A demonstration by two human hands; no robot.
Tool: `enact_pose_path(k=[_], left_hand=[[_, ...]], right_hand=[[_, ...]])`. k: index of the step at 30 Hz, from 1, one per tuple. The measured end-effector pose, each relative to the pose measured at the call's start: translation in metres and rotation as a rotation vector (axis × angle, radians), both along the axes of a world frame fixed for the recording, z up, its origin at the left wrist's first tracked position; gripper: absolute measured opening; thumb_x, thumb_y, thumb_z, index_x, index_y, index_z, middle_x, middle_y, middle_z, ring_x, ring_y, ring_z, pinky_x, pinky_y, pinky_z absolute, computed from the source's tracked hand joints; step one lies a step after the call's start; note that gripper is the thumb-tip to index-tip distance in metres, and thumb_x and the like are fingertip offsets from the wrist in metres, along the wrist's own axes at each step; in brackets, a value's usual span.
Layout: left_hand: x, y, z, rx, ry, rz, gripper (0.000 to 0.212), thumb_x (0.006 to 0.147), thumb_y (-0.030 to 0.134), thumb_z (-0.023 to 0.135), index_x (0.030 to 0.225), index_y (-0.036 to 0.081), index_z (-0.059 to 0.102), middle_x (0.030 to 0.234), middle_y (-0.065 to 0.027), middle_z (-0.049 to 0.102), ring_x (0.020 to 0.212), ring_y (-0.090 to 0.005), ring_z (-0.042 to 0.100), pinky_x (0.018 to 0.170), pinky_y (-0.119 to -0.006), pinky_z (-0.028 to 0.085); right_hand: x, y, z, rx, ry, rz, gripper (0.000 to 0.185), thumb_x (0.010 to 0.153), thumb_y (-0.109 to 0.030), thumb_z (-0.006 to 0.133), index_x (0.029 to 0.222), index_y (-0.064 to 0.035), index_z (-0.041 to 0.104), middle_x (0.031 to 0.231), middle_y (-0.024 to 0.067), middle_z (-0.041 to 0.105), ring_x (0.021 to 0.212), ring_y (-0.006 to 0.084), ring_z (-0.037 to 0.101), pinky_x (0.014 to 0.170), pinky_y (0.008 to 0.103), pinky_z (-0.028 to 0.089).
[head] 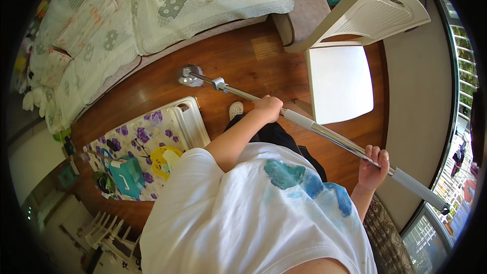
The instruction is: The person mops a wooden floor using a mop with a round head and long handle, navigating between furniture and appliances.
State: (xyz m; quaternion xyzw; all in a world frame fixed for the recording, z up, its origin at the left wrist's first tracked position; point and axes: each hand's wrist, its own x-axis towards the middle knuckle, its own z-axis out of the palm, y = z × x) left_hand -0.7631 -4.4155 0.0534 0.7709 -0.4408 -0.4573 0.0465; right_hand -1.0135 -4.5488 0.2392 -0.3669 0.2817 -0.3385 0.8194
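A spin mop with a metal pole (335,139) and grey grip sleeves runs slantwise across the view. My left hand (268,109) is closed around the middle part of the pole. Farther up, near the grey end sleeve, my right hand (374,167) holds it with the fingers curled over the tube. The round mop head (188,75) rests on the brown wooden floor (232,59), white strands showing at its right side. A pale clog (236,110) on one foot is visible below the pole, left of my left hand.
A white plastic chair (341,83) stands at the right, near the wall. A quilt-covered sofa (163,26) spans the upper left. On the left, a low table with a purple-flowered cover (167,116) holds a teal box (127,177) and a yellow item (166,163). A window is at far right.
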Motion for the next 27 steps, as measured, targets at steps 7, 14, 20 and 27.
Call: enact_pose_path(k=[7, 14, 20, 27], left_hand=[[-0.010, 0.008, -0.050, -0.334, -0.068, 0.178, 0.007, 0.067, 0.007, 0.057, 0.069, 0.014, 0.058, 0.078, -0.0060, 0.060, 0.084, -0.0281, 0.054, 0.062, -0.043, 0.046], [-0.069, -0.043, -0.010, -0.843, 0.121, 0.440, 0.013, 0.064, -0.003, 0.055, 0.065, 0.007, 0.047, 0.072, -0.0094, 0.052, 0.076, -0.0317, 0.048, 0.064, -0.041, 0.040], [-0.059, -0.030, -0.013, -0.908, 0.141, 0.574, 0.011, 0.065, -0.003, 0.055, 0.065, 0.005, 0.048, 0.070, -0.0104, 0.051, 0.078, -0.0321, 0.047, 0.067, -0.041, 0.040], [0.001, 0.034, -0.077, -0.808, -0.131, 0.673, 0.011, 0.061, -0.001, 0.057, 0.065, 0.008, 0.052, 0.071, -0.0095, 0.053, 0.076, -0.0316, 0.049, 0.066, -0.040, 0.039]], right_hand=[[0.022, 0.015, 0.003, -0.104, 0.246, 0.065, 0.028, 0.084, -0.021, 0.052, 0.063, -0.0118, 0.036, 0.067, 0.0021, 0.039, 0.081, 0.0197, 0.042, 0.046, 0.0215, 0.037], [0.007, -0.012, 0.092, -0.483, 0.380, 0.149, 0.032, 0.080, -0.023, 0.058, 0.057, -0.0111, 0.038, 0.057, 0.0032, 0.044, 0.067, 0.0187, 0.046, 0.036, 0.0187, 0.038], [0.028, -0.023, 0.089, -0.479, 0.194, 0.358, 0.035, 0.073, -0.023, 0.068, 0.053, -0.0108, 0.043, 0.054, 0.0016, 0.046, 0.060, 0.0157, 0.046, 0.032, 0.0171, 0.036], [0.082, -0.006, 0.007, -0.391, 0.140, 0.475, 0.027, 0.077, -0.019, 0.060, 0.060, -0.0112, 0.041, 0.062, 0.0016, 0.040, 0.067, 0.0184, 0.040, 0.054, 0.0272, 0.036]])
